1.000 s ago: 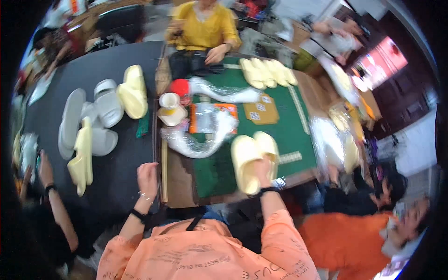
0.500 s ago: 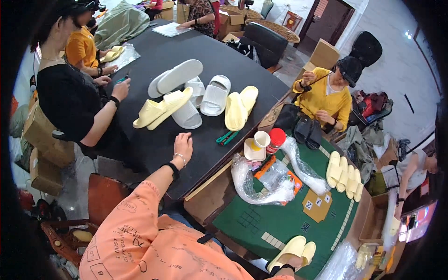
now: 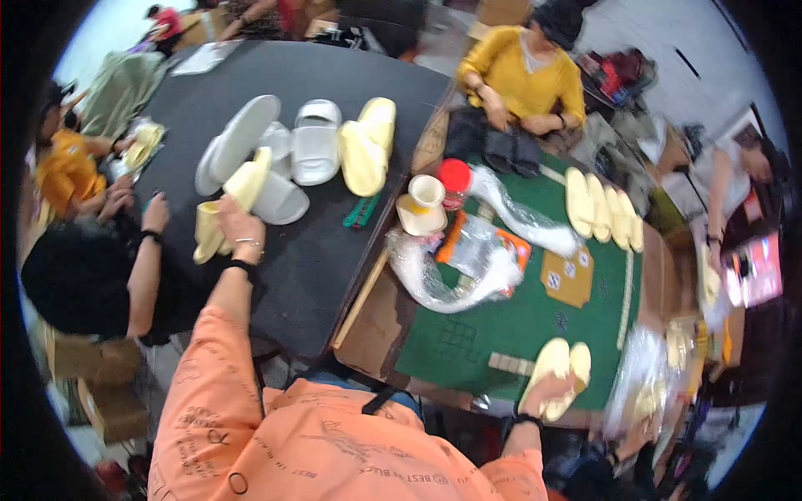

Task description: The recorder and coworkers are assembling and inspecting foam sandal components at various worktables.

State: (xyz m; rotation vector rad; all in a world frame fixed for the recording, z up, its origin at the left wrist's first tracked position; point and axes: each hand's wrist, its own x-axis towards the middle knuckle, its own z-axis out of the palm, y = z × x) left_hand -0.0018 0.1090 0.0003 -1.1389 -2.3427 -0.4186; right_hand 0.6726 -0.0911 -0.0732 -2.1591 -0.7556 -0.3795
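Observation:
My left hand (image 3: pixel 240 224) reaches over the dark table and grips a pair of pale yellow slippers (image 3: pixel 249 177), partly covering them. Grey slippers (image 3: pixel 282 199) lie right beside that hand, and another yellow pair (image 3: pixel 366 154) rests farther right. Low on the right, my right hand (image 3: pixel 545 396) is closed on a second pair of yellow slippers (image 3: pixel 578 367) over the green mat. Its fingers are partly hidden against the soles.
Several yellow slippers (image 3: pixel 603 209) line the green mat's (image 3: pixel 468 351) right side. Clear plastic wrap (image 3: pixel 434 288), a white cup (image 3: pixel 426 192) and a red-lidded jar (image 3: pixel 454 177) stand nearer the middle. A co-worker in black (image 3: pixel 83 284) is close on my left; one in yellow (image 3: pixel 522 75) sits opposite.
My left hand has moved left from above bare tabletop onto the yellow slippers and closed on them. My right hand stays at its pair. The view has shifted, and the co-worker in black leans down.

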